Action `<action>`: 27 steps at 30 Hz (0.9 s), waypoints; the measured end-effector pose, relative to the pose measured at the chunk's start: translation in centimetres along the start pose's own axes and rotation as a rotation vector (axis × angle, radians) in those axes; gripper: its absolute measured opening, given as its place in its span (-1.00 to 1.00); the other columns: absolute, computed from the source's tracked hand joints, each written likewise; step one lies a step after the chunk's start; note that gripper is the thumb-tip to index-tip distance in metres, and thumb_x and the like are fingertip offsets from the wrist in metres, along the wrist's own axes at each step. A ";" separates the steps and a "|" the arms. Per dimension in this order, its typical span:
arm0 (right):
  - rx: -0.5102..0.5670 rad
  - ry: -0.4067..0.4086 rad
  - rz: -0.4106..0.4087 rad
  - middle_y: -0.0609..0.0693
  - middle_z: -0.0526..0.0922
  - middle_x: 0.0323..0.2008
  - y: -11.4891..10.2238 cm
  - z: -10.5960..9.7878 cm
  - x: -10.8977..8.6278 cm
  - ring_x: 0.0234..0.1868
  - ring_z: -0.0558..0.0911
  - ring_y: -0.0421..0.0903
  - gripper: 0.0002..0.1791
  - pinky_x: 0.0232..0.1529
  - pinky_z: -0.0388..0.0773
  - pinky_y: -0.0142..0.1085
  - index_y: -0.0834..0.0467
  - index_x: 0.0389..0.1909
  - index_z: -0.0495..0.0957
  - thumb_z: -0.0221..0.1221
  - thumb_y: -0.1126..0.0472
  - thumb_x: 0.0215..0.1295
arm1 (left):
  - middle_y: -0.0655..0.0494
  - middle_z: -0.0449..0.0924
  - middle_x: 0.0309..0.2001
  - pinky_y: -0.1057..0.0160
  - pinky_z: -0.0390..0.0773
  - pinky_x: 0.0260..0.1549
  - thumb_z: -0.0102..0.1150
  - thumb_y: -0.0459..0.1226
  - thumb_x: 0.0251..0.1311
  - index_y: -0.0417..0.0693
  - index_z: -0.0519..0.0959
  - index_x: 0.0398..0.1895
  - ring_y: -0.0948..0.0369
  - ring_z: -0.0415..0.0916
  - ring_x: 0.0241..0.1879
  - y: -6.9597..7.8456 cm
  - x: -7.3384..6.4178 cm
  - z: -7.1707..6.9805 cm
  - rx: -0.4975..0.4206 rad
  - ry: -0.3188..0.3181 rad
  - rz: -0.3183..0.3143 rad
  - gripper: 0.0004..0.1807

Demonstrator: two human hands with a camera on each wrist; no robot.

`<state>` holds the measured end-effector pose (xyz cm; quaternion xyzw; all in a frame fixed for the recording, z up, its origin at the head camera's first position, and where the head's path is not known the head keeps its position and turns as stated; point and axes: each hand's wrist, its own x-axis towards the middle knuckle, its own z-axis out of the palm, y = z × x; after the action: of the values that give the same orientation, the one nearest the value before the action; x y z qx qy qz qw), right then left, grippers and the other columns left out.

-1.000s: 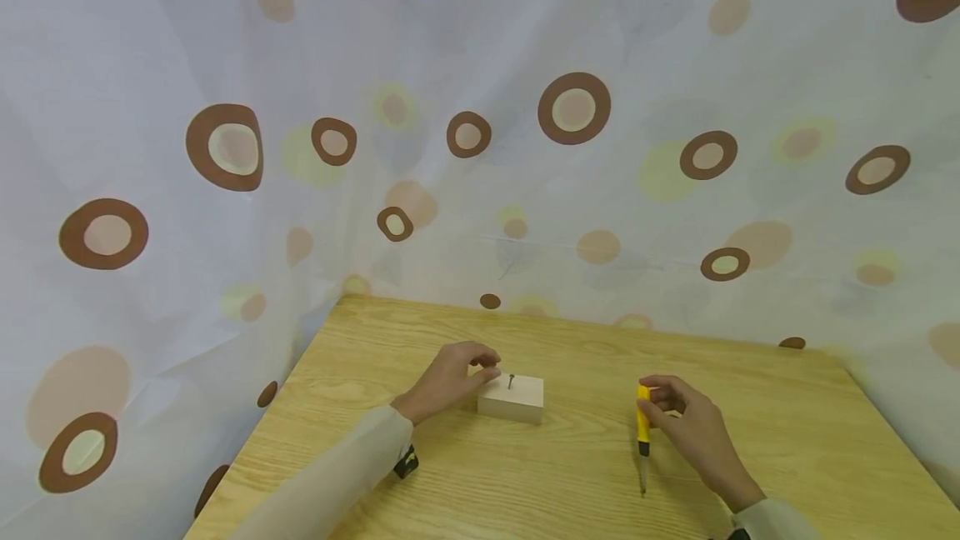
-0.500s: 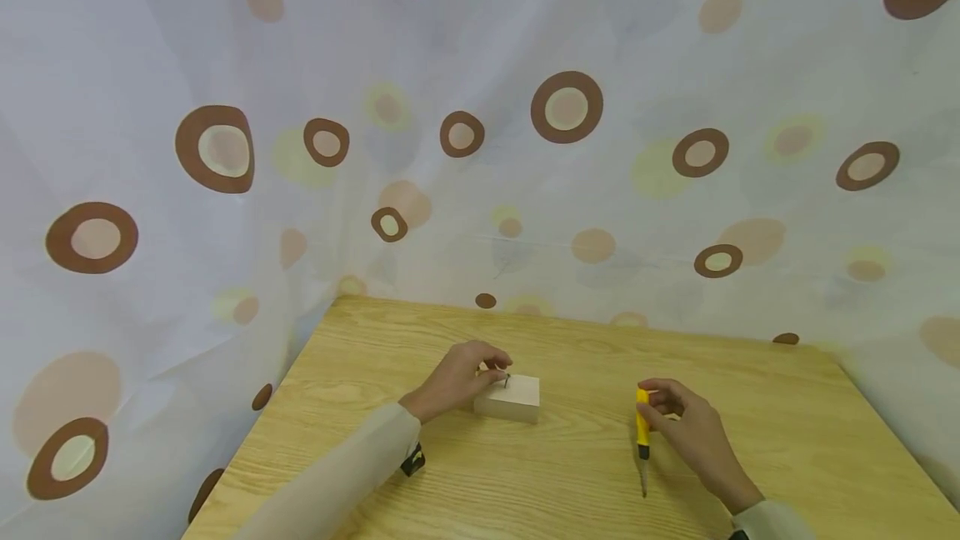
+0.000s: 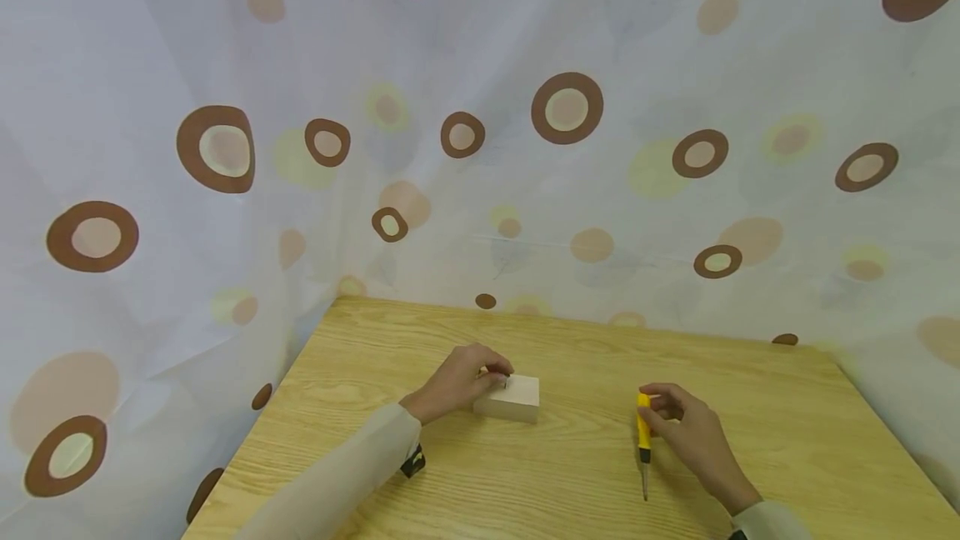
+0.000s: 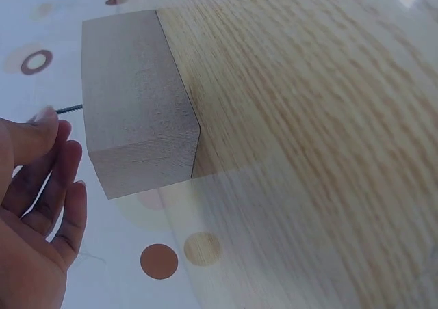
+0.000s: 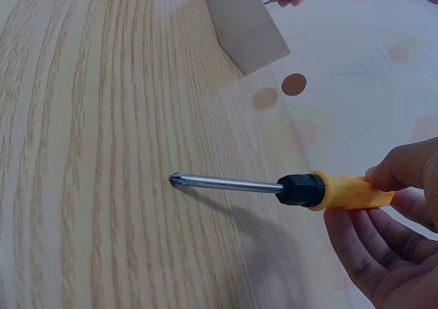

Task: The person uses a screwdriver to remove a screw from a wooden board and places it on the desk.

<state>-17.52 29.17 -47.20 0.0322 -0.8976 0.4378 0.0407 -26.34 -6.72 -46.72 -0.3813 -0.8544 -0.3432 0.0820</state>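
A pale wooden block lies on the table, with a dark screw standing upright out of its top. My left hand pinches the screw's upper end between thumb and forefinger; in the left wrist view the thumb covers the head. To the right, my right hand grips a yellow-handled screwdriver by its handle, fingertips and thumb around it. Its metal shaft points down, and the right wrist view shows a cross-shaped tip close above the table; whether it touches cannot be told.
The light wood-grain table extends around both hands. Behind it and along the left side hangs a white sheet with brown and beige circles. A dark band sits on the left wrist.
My left hand has moved right to the screw, and its thumb and forefinger have closed on it. My right hand and the screwdriver have stayed nearly still.
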 end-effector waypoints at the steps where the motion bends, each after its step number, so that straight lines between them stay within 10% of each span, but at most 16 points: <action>1: -0.002 0.000 0.001 0.02 0.60 -0.18 0.1 0.0 0.0 -0.18 0.58 -0.07 -0.43 -0.32 0.54 -0.29 0.12 0.10 0.50 0.19 -0.19 0.23 | 0.31 0.66 -0.22 0.38 0.52 -0.20 0.24 -0.26 0.23 -0.01 0.71 -0.15 0.43 0.53 -0.22 0.0 0.0 0.0 0.002 -0.002 -0.005 -0.84; 27: 0.054 -0.037 0.031 0.06 0.59 -0.14 0.5 0.4 0.6 -0.16 0.58 -0.03 -0.39 -0.30 0.58 -0.23 0.13 0.13 0.49 0.20 -0.21 0.21 | 0.29 0.66 -0.27 0.47 0.51 -0.32 0.22 -0.20 0.25 0.02 0.68 -0.21 0.48 0.51 -0.34 0.1 -0.1 0.5 0.005 -0.006 -0.020 -0.87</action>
<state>-18.20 29.12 -47.77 0.0276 -0.8865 0.4616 0.0163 -26.12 -6.44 -47.06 -0.3734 -0.8593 -0.3409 0.0769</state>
